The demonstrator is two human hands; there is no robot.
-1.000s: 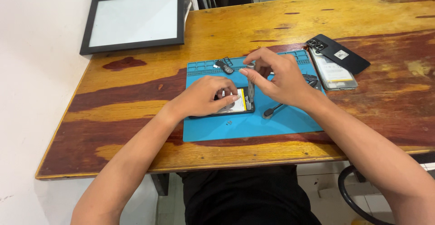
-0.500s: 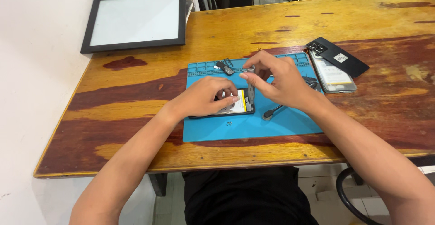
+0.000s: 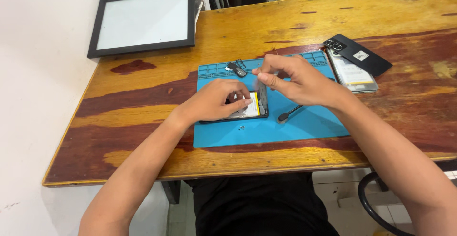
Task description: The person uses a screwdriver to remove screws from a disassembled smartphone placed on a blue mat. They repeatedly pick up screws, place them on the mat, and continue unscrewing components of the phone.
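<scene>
An opened phone (image 3: 247, 112) with its back off lies on a blue work mat (image 3: 304, 126) on a wooden table (image 3: 143, 98). My left hand (image 3: 216, 99) rests over the phone's left part and holds it down. My right hand (image 3: 295, 80) hovers above the phone's right end, its fingertips pinching a thin pale strip (image 3: 260, 83) that rises from the phone. A dark screwdriver (image 3: 288, 114) lies on the mat just under my right wrist.
A black phone back cover (image 3: 359, 54) and a second phone body (image 3: 352, 74) lie to the right of the mat. A small dark part (image 3: 236, 69) sits in the mat's top trays. A black-framed panel (image 3: 143, 21) lies at the far left. Tiny screws (image 3: 242, 127) rest on the mat.
My right hand has shifted slightly left and lower toward the phone, still pinching the strip. My left hand stays on the phone.
</scene>
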